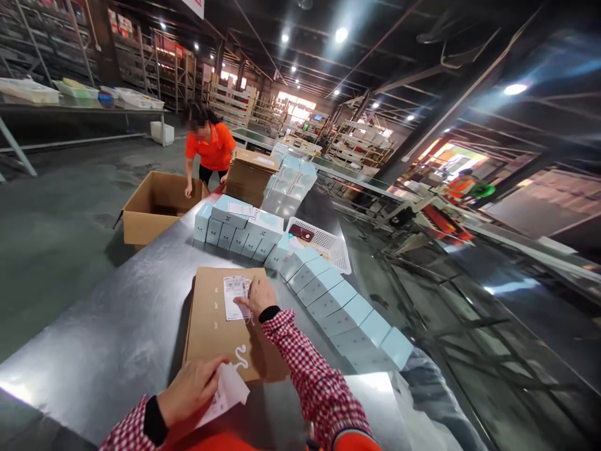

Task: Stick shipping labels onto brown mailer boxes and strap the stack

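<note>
My left hand [195,388] pinches a white printed label sheet [225,391] low in the view, close to my body. A brown cardboard carton [206,332] lies flat on the metal table, with a white squiggle logo printed near its front edge. On its upper part sits a white shipping label [235,294]. My right hand [260,295] rests on the right side of that label, thumb and fingers apart, gripping nothing. Its palm side is hidden. Behind the carton stands a row of small pale blue boxes [228,238]; another row [335,300] runs along the right.
A white perforated basket [333,247] stands behind the right row. Farther back are stacked blue boxes [291,178] and a pile of folded cardboard [251,178]. A co-worker in an orange shirt [213,147] leans over a large open carton [150,225] left of the metal table [117,332].
</note>
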`<state>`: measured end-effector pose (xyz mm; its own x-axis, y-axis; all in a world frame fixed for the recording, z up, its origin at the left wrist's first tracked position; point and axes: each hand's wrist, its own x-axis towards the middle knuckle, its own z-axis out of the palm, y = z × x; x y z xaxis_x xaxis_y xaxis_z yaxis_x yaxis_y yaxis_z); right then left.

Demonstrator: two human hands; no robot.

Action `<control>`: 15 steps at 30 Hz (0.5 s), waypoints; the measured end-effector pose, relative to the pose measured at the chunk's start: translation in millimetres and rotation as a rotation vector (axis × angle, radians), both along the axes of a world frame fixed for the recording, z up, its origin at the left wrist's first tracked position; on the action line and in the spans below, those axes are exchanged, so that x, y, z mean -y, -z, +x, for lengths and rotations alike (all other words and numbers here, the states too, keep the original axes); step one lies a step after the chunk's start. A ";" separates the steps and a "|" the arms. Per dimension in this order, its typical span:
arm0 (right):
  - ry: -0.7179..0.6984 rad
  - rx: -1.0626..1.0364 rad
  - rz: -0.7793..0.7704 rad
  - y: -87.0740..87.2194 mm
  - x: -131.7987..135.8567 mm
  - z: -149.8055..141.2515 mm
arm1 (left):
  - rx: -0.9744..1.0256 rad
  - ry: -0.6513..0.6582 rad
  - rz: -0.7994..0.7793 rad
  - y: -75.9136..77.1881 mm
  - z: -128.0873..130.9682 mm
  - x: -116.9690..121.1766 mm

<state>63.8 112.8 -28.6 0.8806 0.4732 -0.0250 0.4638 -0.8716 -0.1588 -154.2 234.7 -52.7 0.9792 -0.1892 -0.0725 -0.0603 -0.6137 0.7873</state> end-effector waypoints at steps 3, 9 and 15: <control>-0.148 0.116 0.003 7.7 -9.5 -12.7 | -0.007 -0.005 -0.010 6.6 0.2 -0.1; -0.132 -0.021 0.054 19.5 -3.0 3.2 | -0.003 -0.048 -0.041 24.4 2.0 -2.6; 0.484 -0.312 0.326 10.7 73.3 16.7 | -0.009 -0.104 -0.111 39.9 2.5 -4.8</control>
